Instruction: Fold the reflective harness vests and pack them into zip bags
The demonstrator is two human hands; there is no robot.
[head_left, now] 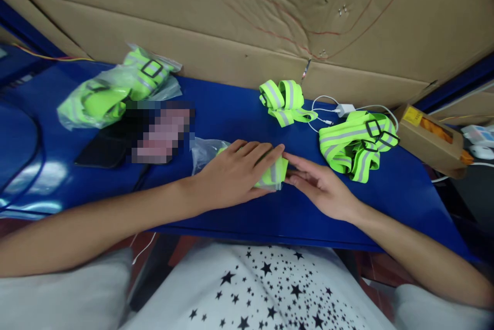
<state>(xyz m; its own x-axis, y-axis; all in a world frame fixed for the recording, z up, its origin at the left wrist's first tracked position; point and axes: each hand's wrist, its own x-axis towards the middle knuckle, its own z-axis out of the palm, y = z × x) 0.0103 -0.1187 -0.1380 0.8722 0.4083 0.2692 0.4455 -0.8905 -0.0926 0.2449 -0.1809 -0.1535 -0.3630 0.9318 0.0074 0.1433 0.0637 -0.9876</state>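
My left hand (235, 173) lies flat, fingers together and stretched, pressing down on a folded neon-yellow reflective strap (276, 174) that sits partly inside a clear plastic bag (204, 152) on the blue table (231, 114). My right hand (320, 186) rests beside it on the right, fingers extended and touching the strap's right end. Neither hand is wrapped around the strap.
A bagged bundle of neon straps (116, 90) lies at the back left, a black phone (102, 150) near it. A loose folded strap (283, 101) and a larger buckled pile (357, 144) lie right of centre, with a white charger and cable (343, 110), a cardboard box (430, 139) and a cardboard wall (247, 16).
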